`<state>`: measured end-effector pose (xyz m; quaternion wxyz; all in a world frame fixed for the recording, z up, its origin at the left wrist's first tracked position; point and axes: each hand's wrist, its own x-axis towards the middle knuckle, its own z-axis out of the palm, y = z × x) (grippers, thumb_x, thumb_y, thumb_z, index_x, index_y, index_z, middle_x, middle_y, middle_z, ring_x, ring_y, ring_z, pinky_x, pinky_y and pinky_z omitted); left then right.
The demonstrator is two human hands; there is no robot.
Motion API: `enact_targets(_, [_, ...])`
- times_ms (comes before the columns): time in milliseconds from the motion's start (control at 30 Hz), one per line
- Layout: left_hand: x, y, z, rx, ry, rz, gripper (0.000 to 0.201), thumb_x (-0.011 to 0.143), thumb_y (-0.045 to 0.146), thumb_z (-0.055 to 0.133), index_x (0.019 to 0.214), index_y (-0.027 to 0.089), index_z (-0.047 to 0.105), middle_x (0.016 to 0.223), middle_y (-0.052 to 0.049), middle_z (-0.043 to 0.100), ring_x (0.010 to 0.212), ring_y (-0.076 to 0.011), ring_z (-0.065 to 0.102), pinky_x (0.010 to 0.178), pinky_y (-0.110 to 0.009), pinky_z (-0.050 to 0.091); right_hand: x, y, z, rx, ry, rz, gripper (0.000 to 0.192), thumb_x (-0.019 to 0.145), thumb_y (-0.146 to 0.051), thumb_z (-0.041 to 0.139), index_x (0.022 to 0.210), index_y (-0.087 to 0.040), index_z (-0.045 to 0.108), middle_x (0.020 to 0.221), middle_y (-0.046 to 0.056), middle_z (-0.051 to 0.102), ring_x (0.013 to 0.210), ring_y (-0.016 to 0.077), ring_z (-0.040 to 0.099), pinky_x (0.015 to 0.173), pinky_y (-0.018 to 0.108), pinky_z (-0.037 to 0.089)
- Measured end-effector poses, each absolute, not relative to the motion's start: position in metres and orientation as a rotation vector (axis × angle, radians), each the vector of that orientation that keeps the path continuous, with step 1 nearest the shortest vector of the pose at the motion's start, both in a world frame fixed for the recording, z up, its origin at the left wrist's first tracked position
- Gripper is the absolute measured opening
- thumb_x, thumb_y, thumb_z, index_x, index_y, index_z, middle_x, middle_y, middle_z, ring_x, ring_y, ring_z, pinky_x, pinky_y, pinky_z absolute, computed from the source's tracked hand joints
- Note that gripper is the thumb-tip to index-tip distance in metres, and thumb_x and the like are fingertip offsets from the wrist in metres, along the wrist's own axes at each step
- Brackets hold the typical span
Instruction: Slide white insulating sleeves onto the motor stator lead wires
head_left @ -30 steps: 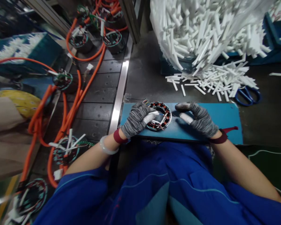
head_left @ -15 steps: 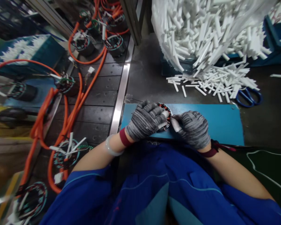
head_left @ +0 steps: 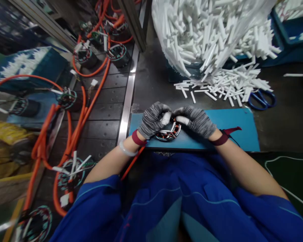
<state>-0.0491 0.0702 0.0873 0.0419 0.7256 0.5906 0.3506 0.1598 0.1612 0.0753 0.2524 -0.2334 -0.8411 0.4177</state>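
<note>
A round motor stator [head_left: 168,135] with orange, white and black windings sits on a blue mat [head_left: 232,129], its far rim partly covered by my gloved hands. My left hand [head_left: 155,120] is closed at the stator's far left edge, thumb pressed to the fingers. Right beside it, my right hand [head_left: 197,121] pinches at the far right edge with thumb and fingertips together. The fingertips of both hands almost meet; whatever thin piece is between them is too small to make out. An orange cable [head_left: 133,163] runs below my left wrist.
White sleeves fill a clear plastic bag [head_left: 192,37], and a pile of loose sleeves [head_left: 227,84] lies before it, beside blue scissors [head_left: 262,99]. Stators with orange cables [head_left: 84,57] stand on the slatted conveyor [head_left: 103,116] at left. A co-worker's yellow sleeve [head_left: 7,132] shows far left.
Both hands have moved to the stator's far rim and drawn closer together. More of the stator's near side shows, and an orange cable has appeared under my left wrist. The view has shifted slightly.
</note>
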Motion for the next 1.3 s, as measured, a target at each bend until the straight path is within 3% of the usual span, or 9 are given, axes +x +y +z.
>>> enact_targets(267, [-0.056, 0.075, 0.084, 1.515, 1.49, 1.379, 0.02, 0.095, 0.042, 0.068, 0.097, 0.021, 0.066, 0.094, -0.003, 0.075, 0.09, -0.0181, 0.073, 0.088, -0.035, 0.061, 0.141, 0.165, 0.074, -0.675, -2.346, 0.932, 0.025, 0.1, -0.035, 0.053, 0.102, -0.017, 0.07, 0.1, 0.012, 0.073, 0.094, 0.0243, 0.065, 0.092, 0.042, 0.053])
enact_targets(467, [-0.055, 0.076, 0.083, 1.472, 1.511, 1.329, 0.029, 0.095, 0.049, 0.067, 0.101, 0.021, 0.068, 0.1, -0.004, 0.074, 0.097, -0.0185, 0.072, 0.094, -0.035, 0.059, 0.146, 0.163, 0.071, -0.637, -2.158, 1.248, 0.019, 0.098, -0.038, 0.057, 0.1, -0.02, 0.065, 0.095, 0.007, 0.07, 0.087, 0.0215, 0.064, 0.085, 0.04, 0.053])
enact_targets(900, [-0.054, 0.08, 0.091, 1.631, 1.572, 1.218, 0.019, 0.097, 0.035, 0.06, 0.102, 0.018, 0.067, 0.103, -0.008, 0.076, 0.1, -0.0205, 0.073, 0.092, -0.036, 0.06, 0.156, 0.17, 0.066, -0.711, -1.837, 1.734, 0.03, 0.09, -0.048, 0.071, 0.1, -0.02, 0.071, 0.098, 0.005, 0.076, 0.09, 0.0203, 0.067, 0.089, 0.039, 0.054])
enact_targets(1100, [-0.057, 0.061, 0.123, 1.817, 1.793, 0.94, 0.037, 0.092, 0.035, 0.071, 0.124, 0.015, 0.068, 0.113, -0.009, 0.076, 0.097, -0.0204, 0.073, 0.092, -0.036, 0.061, 0.168, 0.163, 0.071, -0.755, -1.87, 1.485, 0.036, 0.089, -0.046, 0.075, 0.116, -0.023, 0.073, 0.115, 0.007, 0.078, 0.105, 0.0232, 0.071, 0.101, 0.046, 0.054])
enact_targets(1200, [-0.062, 0.043, 0.134, 1.898, 1.976, 0.906, 0.045, 0.093, 0.036, 0.07, 0.133, 0.015, 0.065, 0.121, -0.01, 0.074, 0.105, -0.022, 0.072, 0.098, -0.038, 0.059, 0.167, 0.157, 0.076, -0.677, -1.98, 1.315, 0.032, 0.088, -0.042, 0.078, 0.113, -0.022, 0.074, 0.114, 0.007, 0.078, 0.107, 0.0241, 0.072, 0.102, 0.047, 0.055])
enact_targets(1300, [-0.065, 0.022, 0.144, 1.924, 2.098, 0.866, 0.047, 0.095, 0.039, 0.067, 0.136, 0.016, 0.063, 0.12, -0.01, 0.074, 0.099, -0.0208, 0.072, 0.097, -0.038, 0.06, 0.16, 0.152, 0.082, -0.571, -2.093, 1.151, 0.018, 0.093, -0.034, 0.072, 0.106, -0.022, 0.075, 0.116, 0.008, 0.078, 0.11, 0.024, 0.072, 0.102, 0.046, 0.055])
